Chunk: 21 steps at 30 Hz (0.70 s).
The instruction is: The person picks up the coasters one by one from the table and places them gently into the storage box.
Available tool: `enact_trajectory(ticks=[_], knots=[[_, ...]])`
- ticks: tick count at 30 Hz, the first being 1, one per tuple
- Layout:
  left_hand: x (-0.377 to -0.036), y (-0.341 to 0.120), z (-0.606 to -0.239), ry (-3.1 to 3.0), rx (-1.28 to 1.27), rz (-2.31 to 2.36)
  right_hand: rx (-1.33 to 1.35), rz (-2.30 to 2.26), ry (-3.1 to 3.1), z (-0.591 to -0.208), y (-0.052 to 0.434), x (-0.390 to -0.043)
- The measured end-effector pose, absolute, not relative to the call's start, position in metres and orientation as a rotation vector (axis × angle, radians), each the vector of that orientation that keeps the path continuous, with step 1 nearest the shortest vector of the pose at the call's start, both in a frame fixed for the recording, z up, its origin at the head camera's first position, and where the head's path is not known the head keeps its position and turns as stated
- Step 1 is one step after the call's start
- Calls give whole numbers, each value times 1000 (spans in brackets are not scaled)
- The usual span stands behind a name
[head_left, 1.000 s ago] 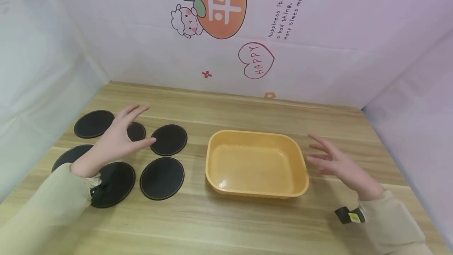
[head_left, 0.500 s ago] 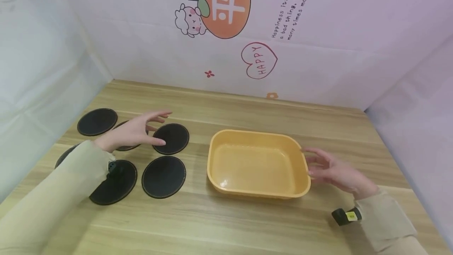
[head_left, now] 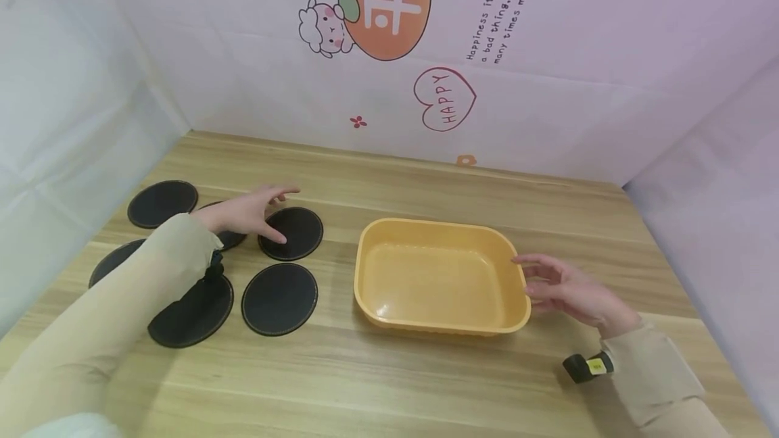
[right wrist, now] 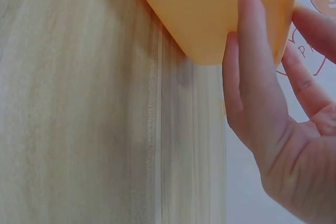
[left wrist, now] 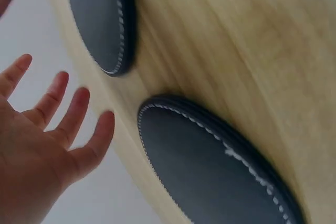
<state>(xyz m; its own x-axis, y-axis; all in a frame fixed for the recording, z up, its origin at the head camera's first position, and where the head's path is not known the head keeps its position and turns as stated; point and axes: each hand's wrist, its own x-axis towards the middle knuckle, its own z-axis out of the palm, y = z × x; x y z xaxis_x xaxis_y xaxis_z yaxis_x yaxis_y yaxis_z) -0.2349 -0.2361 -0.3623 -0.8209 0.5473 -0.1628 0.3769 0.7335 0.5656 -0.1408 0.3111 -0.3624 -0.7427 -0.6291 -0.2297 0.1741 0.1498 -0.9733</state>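
In the head view, my left hand (head_left: 246, 213) hovers with fingers spread and thumb apart, its thumb over a round black coaster (head_left: 304, 230). The left wrist view shows those fingers (left wrist: 76, 119) holding nothing, beside two coasters with pale stitched edges. A yellow rectangular basin (head_left: 435, 289) stands to the right of the coasters. My right hand (head_left: 575, 293) is at its right rim, bent fingers and thumb appearing to hold the rim. In the right wrist view, fingers (right wrist: 257, 72) lie against the basin's outer wall, and another reaches the rim's edge.
Several more black coasters lie on the left of the wooden table (head_left: 365, 391), some partly hidden by my left arm. White cloth walls (head_left: 548, 113) with printed drawings close off the back and sides. A black device (head_left: 584, 367) is strapped on my right wrist.
My left hand has moved right and lower, to over a coaster. The right hand has moved left from beside the basin to its rim. The basin and coasters have stayed put.
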Motion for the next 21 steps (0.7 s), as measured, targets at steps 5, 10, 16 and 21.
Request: enact_trajectory(ticks=[5,10,16,21], knots=[[-238,-235,-368,2667,755,533,-421,-1659,1794,-364,310,-143],[-236,-231,-366,2635,762,456,-401,-1650,1806,-363,309,-144],[-233,-227,-362,2648,761,427,-371,-1637,1829,-361,309,-144],[-234,-225,-366,2644,781,374,-370,-1634,1821,-360,310,-144]])
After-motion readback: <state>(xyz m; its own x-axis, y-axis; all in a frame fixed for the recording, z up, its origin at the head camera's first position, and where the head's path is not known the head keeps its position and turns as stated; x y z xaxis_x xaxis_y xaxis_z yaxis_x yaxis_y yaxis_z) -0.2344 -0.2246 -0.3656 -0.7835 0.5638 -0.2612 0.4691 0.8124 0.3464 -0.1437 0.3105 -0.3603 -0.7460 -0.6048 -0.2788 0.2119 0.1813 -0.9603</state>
